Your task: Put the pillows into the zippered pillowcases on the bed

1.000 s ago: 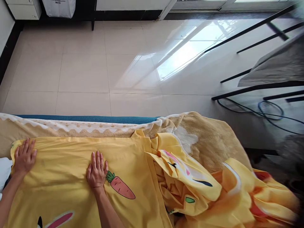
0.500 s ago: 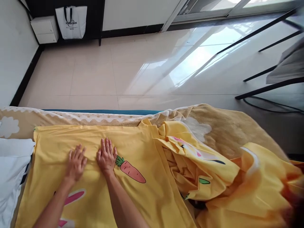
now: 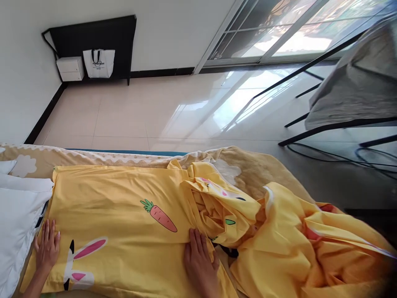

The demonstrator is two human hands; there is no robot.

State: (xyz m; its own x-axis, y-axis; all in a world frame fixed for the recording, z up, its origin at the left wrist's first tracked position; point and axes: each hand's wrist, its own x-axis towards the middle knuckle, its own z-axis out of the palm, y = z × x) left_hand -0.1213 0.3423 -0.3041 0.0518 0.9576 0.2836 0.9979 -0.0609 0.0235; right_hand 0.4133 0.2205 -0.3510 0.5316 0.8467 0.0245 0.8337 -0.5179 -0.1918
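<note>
A yellow pillowcase point(image 3: 120, 207), printed with a carrot and a rabbit's ears, lies spread flat over the bed. At its left edge, close to the white pillow point(image 3: 21, 231), my left hand point(image 3: 47, 245) rests palm down with fingers stretched out. My right hand point(image 3: 201, 261) lies flat on its right edge, fingers extended, holding nothing. Just beyond the right hand is a crumpled yellow cloth point(image 3: 223, 203) with a rabbit print, bunched against the spread piece. Both palms are hidden against the fabric.
More rumpled yellow bedding point(image 3: 279, 244) covers the bed's right side. Beneath is a tan fleece blanket point(image 3: 257, 165) with cloud shapes. Across the tiled floor stand a black rack point(image 3: 124, 49) with a white bag point(image 3: 104, 64). A chair with grey cloth point(image 3: 350, 91) stands at right.
Both hands have moved apart and nearer to me, from the middle of the spread fabric to its left and right edges. The view has tilted up and shifted right.
</note>
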